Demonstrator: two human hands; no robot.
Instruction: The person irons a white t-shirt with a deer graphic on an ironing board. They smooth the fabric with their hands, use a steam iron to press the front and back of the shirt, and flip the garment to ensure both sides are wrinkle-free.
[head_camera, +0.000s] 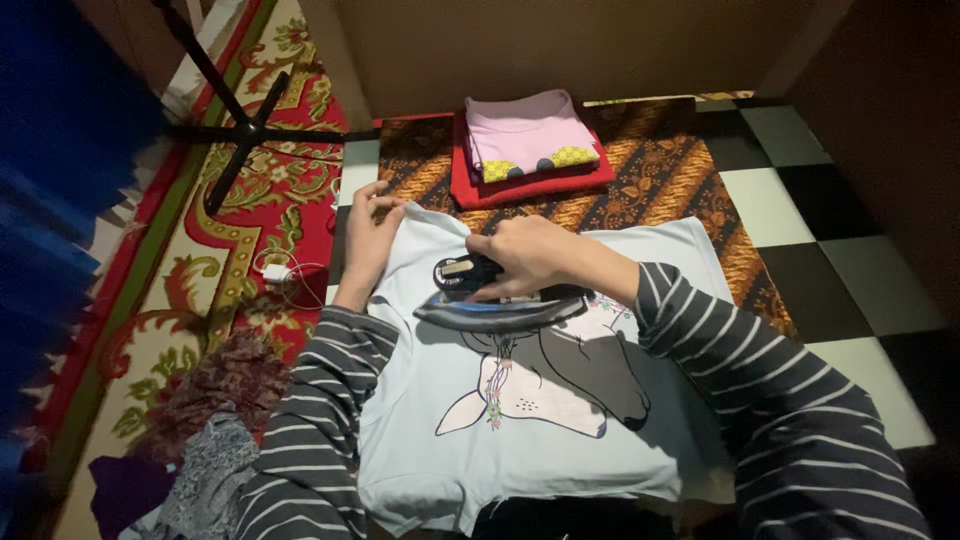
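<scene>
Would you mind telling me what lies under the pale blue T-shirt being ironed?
A brown patterned cloth shows beyond the T-shirt, checkered floor tiles beside it. The shirt hides what is directly beneath it. The right hand holds the iron on top.

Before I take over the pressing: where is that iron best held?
By its dark handle on top, from above, as the right hand does. The iron lies flat on the pale T-shirt, soleplate down, so only the handle is safe to grip.
</scene>
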